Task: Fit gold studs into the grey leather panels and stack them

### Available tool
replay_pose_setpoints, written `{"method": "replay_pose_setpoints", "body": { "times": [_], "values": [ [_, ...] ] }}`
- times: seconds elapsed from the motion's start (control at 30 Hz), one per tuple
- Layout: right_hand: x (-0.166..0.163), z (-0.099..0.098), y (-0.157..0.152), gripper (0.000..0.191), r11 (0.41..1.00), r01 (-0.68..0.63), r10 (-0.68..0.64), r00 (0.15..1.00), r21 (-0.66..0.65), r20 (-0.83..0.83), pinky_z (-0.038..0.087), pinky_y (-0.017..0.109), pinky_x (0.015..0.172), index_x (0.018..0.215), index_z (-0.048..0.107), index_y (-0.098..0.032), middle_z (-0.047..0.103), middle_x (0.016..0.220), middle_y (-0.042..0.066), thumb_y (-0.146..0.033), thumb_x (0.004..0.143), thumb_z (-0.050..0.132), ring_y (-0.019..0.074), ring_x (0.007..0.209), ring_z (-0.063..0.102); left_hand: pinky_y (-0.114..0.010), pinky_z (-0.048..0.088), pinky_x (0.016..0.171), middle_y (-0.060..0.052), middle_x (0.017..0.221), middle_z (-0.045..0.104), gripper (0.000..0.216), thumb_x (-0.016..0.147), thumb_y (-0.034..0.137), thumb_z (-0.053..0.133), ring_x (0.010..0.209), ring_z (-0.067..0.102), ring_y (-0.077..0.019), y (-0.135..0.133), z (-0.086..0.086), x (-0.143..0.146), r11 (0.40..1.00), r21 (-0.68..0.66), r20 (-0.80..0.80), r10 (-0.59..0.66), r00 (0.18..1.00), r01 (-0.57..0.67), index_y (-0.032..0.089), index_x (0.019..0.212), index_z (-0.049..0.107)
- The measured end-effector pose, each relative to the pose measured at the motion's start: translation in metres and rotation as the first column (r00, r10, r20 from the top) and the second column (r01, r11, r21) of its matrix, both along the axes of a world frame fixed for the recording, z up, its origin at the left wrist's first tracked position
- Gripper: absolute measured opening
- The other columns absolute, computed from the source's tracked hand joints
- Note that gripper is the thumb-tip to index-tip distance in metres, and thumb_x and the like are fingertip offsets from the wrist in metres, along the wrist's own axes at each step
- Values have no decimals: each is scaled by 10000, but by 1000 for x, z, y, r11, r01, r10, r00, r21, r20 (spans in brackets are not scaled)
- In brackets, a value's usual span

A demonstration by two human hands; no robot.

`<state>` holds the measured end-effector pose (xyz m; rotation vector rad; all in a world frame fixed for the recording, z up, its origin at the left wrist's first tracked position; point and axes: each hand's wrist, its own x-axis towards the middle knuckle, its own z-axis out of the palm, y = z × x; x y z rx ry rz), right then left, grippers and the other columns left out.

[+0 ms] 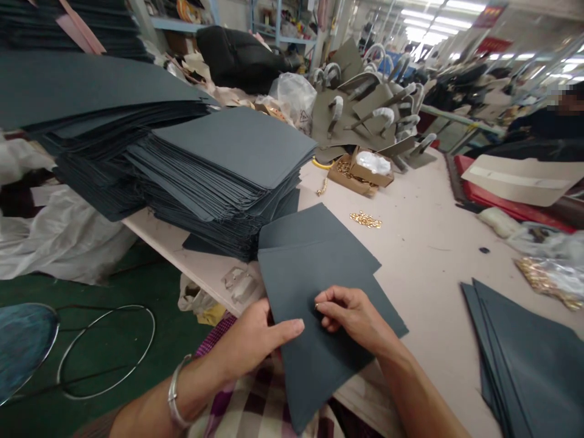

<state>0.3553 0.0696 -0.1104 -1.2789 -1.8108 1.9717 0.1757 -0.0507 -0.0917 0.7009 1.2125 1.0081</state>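
Observation:
A dark grey panel (pixel 314 347) hangs over the near edge of the pale table (pixel 424 255). My left hand (pixel 255 340) grips the panel's left edge, thumb on top and fingers underneath. My right hand (pixel 351 319) pinches a small metal piece against the panel's middle; the piece is mostly hidden by the fingertips. A second dark grey panel (pixel 310 228) lies under the first, farther out on the table. A silver bangle (pixel 176 395) circles my left wrist.
Tall stacks of dark grey panels (pixel 228 164) fill the table's left. A smaller stack (pixel 529 359) lies at the right edge. Loose gold fittings (pixel 365 219), a cardboard box of fittings (pixel 358 173) and taupe bag parts with handles (pixel 365 109) sit beyond. A person sits far right.

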Motion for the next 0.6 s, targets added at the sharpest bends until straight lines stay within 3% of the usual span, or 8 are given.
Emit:
{"method": "replay_pose_setpoints", "body": {
  "times": [0.07, 0.2, 0.43, 0.53, 0.6],
  "values": [
    [-2, 1, 0, 312, 999, -2, 2, 1000, -36, -4, 463, 195, 504, 830, 651, -147, 608, 554, -32, -434, 724, 705, 73, 471, 541, -311, 516, 714, -80, 942, 715, 411, 755, 411, 674, 830, 647, -223, 8, -4, 4, 999, -25, 3, 25, 1000, -25, 138, 1059, 633],
    [-5, 1, 0, 312, 997, -12, 9, 999, -80, -42, 468, 183, 498, 830, 634, -153, 590, 540, -45, -440, 724, 697, 71, 472, 555, -343, 526, 726, -73, 927, 729, 443, 757, 432, 634, 808, 652, -240, 15, -10, 7, 991, -91, -72, 88, 993, -94, 141, 1090, 645],
    [-9, 0, -4, 330, 998, 55, -55, 998, -37, -6, 451, 188, 397, 853, 543, -194, 564, 603, -69, -426, 699, 721, 90, 439, 553, -333, 532, 789, -56, 1034, 728, 394, 870, 459, 538, 894, 659, -247, 11, -6, 7, 1000, 11, -132, 2, 991, 0, 189, 1113, 692],
    [-10, 1, -3, 300, 983, 63, -72, 997, 171, 43, 426, 190, 413, 821, 550, -199, 565, 616, -59, -422, 722, 724, 91, 460, 533, -329, 499, 910, -36, 1093, 716, 363, 928, 427, 463, 1035, 630, -248, 13, 0, 5, 991, 128, -287, -9, 958, 47, 233, 1133, 690],
    [-9, 1, 2, 250, 907, 51, -88, 994, 419, 69, 445, 207, 506, 791, 578, -196, 586, 636, -33, -401, 748, 715, 108, 544, 544, -328, 463, 982, -30, 1170, 687, 349, 944, 353, 430, 1099, 605, -231, 18, 3, 2, 964, 239, -458, 3, 889, 120, 256, 1192, 656]
  ]
}}
